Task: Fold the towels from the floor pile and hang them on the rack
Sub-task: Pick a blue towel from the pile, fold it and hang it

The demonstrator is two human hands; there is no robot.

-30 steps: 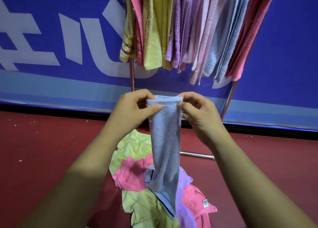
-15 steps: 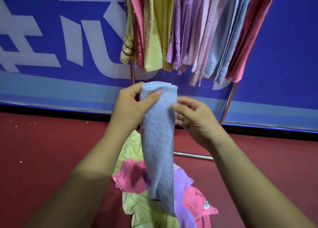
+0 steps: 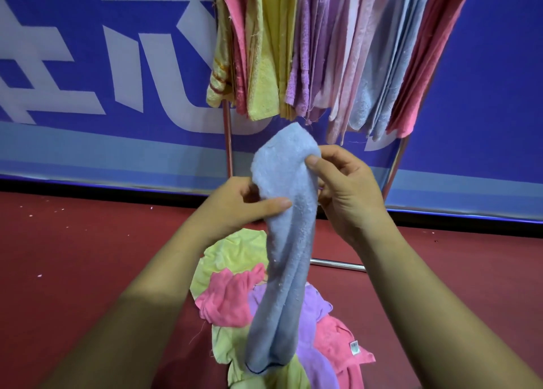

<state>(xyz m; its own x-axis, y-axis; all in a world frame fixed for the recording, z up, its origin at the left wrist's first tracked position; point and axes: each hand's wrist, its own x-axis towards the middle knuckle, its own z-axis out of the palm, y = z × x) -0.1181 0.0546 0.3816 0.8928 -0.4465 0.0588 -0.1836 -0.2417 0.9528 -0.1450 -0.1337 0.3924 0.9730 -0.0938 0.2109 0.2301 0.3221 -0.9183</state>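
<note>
The light blue towel (image 3: pixel 286 241) hangs in the air in front of the person, folded into a long narrow strip, its rounded top fold just below the hems of the hung towels and its lower end dangling over the floor pile. A dark stitched hem runs along its bottom edge. The left hand (image 3: pixel 235 209) pinches the strip a little below the top, thumb laid across the front and fingers curled behind it. The right hand (image 3: pixel 346 188) grips the upper right edge of the same towel, higher up, thumb tip pressed on the front of the cloth and fingers curled behind. Both hands are clamped on the towel, on opposite sides of it.

Directly beneath lies the floor pile (image 3: pixel 229 297) of crumpled towels: a yellow-green towel (image 3: pixel 235 253) at the back and left, a pink towel (image 3: pixel 226 300) on top of it, a lilac towel (image 3: pixel 316 306) to the right, and another pink towel (image 3: pixel 335 338) with a small white label (image 3: pixel 354 347) at the right edge. The blue strip hides the middle of the pile.

Behind the hands stands the metal rack (image 3: pixel 227 141), with one upright pole left of the blue towel, a slanted leg on the right and a base bar lying on the floor. Its hung towels (image 3: pixel 323 50) crowd together side by side: yellow with orange stripes, pink, yellow, lilac, pale pink, light blue, then coral red. The rail itself is out of frame.

The red floor (image 3: pixel 73 256) runs back to a blue banner (image 3: pixel 102 65) with large white lettering.
</note>
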